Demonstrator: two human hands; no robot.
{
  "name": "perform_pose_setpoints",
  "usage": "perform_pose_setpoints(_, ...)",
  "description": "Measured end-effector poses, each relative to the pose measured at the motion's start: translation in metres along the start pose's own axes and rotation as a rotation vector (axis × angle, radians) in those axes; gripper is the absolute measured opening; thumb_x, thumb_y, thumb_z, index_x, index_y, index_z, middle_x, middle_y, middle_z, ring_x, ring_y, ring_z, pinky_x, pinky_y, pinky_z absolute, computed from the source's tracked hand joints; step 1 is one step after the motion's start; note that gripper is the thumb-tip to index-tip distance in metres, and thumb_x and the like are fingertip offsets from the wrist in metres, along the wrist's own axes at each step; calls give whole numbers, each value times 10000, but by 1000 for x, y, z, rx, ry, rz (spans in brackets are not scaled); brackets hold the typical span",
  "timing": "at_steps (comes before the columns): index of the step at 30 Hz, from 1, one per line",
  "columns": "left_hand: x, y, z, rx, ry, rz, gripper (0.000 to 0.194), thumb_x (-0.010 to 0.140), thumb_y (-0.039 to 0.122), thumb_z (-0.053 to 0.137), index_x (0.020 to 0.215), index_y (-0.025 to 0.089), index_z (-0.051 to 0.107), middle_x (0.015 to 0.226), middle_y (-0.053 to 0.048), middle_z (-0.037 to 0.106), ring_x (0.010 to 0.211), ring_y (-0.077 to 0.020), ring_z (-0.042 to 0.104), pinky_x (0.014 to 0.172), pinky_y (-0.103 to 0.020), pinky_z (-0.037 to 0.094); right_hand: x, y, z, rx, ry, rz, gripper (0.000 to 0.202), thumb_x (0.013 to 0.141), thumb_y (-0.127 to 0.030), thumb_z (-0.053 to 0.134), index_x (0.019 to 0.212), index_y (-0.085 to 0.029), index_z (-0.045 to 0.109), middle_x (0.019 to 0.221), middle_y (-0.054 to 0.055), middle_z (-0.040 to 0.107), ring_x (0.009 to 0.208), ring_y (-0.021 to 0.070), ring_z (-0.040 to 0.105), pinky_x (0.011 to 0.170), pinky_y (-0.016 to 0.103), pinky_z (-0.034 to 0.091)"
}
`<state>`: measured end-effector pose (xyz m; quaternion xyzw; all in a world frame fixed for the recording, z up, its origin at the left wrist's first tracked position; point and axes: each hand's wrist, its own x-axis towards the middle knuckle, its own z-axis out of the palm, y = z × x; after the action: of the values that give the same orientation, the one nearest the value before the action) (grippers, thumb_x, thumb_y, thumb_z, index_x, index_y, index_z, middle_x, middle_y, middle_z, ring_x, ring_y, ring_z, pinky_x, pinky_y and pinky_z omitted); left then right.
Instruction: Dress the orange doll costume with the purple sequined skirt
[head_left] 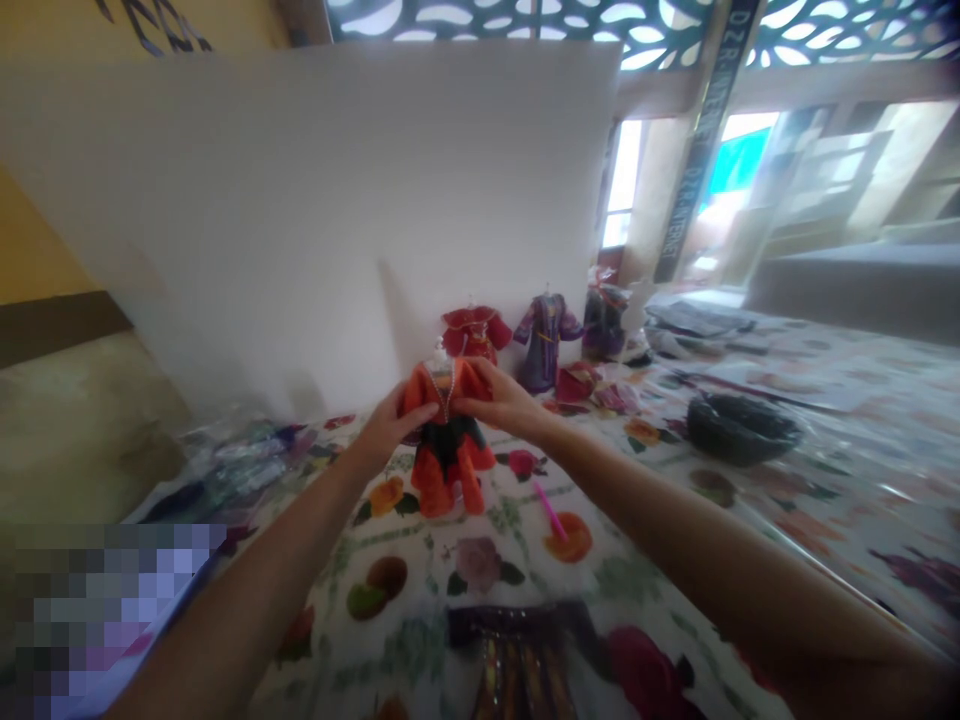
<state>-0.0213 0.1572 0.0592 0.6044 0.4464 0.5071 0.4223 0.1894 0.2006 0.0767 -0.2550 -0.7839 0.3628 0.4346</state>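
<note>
Bilaterally, left fingers (426, 412) and right fingers (472, 407) pinch the orange dress (450, 440) between them, presumably to hold it upright and spread; a red dress (475, 332) and a purple dress (546, 345) stand beyond.

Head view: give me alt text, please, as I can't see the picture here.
The person's left hand and right hand hold a small orange-and-black outfit upright by its upper part at a flower-patterned tablecloth. Behind it are a red outfit and a purple outfit; a pink stick lies nearer the camera.
</note>
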Motion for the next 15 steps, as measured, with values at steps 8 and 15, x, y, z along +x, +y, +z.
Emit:
perform_pose_setpoints(8,4,-5,-1,-12,6,14,615,752,447,772,1293,217,592,1036,-68,715,876,-221,681,746,-315,540,3,2,8,-79,22,-1,592,762,-309,736,1287,-153,511,1118,91,658,1025,244,627,905,398,499)
perform_pose_setpoints(15,4,-5,6,-15,19,-10,580,729,440,793,1222,179,632,962,-69,730,849,-227,689,726,-319,555,2,0,11,-166,56,-15,580,757,-290,732,1271,-144,508,1108,99,666,1003,240,631,875,379,494)
